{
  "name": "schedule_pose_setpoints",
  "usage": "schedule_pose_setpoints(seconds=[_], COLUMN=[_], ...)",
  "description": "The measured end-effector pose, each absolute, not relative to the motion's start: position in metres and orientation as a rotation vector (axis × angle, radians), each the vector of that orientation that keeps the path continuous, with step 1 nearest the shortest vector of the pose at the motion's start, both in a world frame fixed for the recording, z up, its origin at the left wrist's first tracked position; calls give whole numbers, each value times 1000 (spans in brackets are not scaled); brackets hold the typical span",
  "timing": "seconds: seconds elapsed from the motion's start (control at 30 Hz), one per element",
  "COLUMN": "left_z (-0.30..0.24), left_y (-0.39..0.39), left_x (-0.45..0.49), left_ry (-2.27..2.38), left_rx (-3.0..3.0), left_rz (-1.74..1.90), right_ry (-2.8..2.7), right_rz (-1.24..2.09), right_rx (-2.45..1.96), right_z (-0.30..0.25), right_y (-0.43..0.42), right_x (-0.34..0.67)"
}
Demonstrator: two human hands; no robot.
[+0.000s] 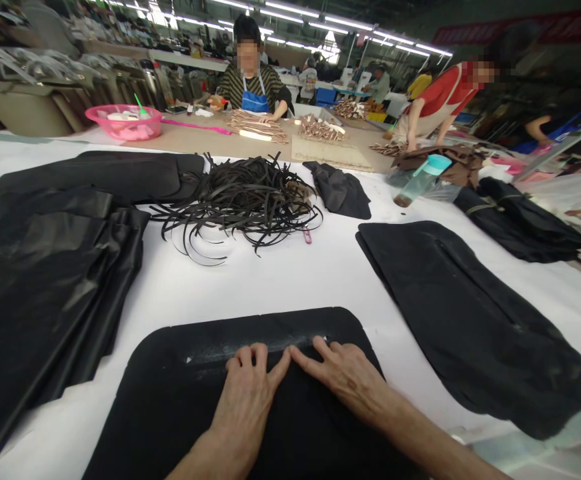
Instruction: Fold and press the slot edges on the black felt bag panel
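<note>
Two bare forearms (427,437), bare wrists (384,404), slim bare fingers (280,369)

No legible text, the red banner (570,27) too blurred to read.

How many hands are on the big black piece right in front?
2. The left hand and the right hand are side by side near the far edge of the black piece, thumb tips close together. No other hand shows on it.
</note>
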State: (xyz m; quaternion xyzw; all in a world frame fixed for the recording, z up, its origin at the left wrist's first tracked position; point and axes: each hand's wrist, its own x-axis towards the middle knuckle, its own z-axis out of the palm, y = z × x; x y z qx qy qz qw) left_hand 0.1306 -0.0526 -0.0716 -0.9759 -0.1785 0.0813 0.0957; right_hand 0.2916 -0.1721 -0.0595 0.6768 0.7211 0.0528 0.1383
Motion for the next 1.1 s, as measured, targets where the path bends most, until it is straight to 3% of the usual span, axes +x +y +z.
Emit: schedule_pose_setpoints(seconds=[0.4,0.8,1.1], left_z=[-86,-96,-105], left_y=[-38,-1,13], left_x=[101,26,-6], left_ry=[-392,-444,-737], left_rx=[-2926,-2822,-2792], left_rz=[-54,-455,-290], right_ry=[2171,2144,2118], right_rz=[276,106,131], right_rx=[1890,2071,2245], right_z=[-79,-91,-85], right_y=[-198,-216,-218], right_x=[325,332,328])
